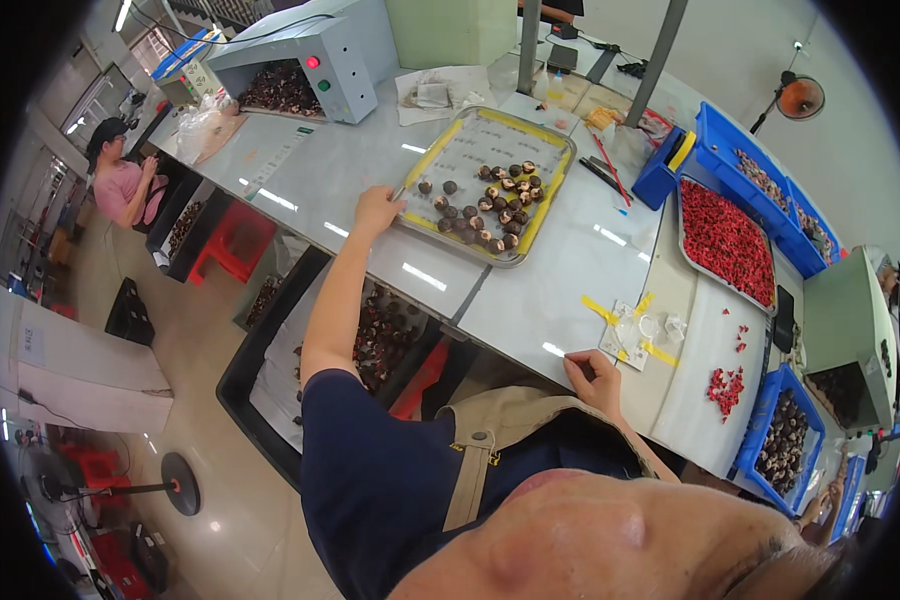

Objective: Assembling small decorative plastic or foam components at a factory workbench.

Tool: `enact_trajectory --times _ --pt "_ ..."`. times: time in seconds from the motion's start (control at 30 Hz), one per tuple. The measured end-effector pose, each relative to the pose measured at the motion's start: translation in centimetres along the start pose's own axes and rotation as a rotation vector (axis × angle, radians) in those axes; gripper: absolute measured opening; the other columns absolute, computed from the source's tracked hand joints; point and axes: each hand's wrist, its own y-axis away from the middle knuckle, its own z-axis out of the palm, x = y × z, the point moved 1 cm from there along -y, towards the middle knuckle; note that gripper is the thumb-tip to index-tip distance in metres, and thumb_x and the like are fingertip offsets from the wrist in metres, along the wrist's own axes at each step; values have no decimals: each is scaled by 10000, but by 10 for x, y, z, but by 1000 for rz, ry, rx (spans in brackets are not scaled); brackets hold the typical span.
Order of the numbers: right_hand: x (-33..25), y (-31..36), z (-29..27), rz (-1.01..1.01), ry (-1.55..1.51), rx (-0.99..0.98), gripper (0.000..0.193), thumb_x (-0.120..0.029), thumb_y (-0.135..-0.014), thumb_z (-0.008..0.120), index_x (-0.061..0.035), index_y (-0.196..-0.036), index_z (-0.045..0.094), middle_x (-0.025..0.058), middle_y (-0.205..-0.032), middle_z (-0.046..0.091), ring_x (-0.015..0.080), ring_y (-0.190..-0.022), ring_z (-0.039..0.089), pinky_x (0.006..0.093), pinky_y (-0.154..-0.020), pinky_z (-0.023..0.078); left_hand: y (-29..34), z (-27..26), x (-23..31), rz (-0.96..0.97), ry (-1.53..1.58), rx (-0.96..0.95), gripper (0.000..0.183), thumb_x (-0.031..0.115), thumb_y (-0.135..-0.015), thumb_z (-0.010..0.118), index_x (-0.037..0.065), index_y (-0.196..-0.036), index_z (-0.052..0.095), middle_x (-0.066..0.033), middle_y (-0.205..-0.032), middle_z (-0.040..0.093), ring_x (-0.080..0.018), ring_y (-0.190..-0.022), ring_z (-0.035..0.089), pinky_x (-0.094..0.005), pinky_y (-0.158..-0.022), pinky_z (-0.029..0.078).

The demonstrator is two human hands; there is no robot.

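My left hand (378, 211) grips the left rim of a metal tray (518, 262) with a yellow border inside. Small round dark-brown and cream pieces (484, 208) lie loose in the tray, mostly toward its right and near side. At the table's front edge rests my right hand (592, 378), its fingers curled in; whether anything is between them is hidden. Just beyond it, a small white square pad (634, 334) with clear plastic on it is held down by yellow tape.
At right are a tray of red pieces (725, 240), a loose red pile (726, 392) and a blue bin (782, 440) of dark pieces. A grey metal box (345, 75) stands far left. Below the table is a black crate (270, 365). A person (125, 180) sits at left.
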Motion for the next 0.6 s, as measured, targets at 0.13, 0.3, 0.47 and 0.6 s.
enact_trajectory --times 0.13,0.3,0.47,0.6 --pt "-4 3 0 -129 88 -83 106 -127 -758 680 -54 -831 656 54 -718 581 159 -658 543 275 -592 431 7 0 5 33 102 28 219 200 -727 651 0 -812 632 -92 -643 606 -198 -556 575 -315 -542 448" --pt "-4 -2 -11 -250 140 -98 121 -128 -736 687 -62 -834 662 70 -749 586 197 -707 549 294 -625 436 17 1 26 -30 266 -80 215 148 -719 646 3 -876 645 -80 -595 589 -155 -480 557 -291 -464 442" --pt "-8 0 -10 -274 126 -157 104 -120 -730 695 -72 -817 666 61 -722 592 200 -693 556 296 -626 438 37 0 -20 -93 383 -92 273 130 -726 659 19 -976 640 -60 -590 585 -116 -430 508 -266 -407 406" --pt "5 1 -11 -288 114 -117 92 -134 -735 692 -77 -805 672 56 -736 609 199 -704 565 302 -620 445 59 9 -27 -88 419 -30 347 118 -717 674 11 -1045 632 -45 -589 584 -102 -438 506 -261 -412 402"
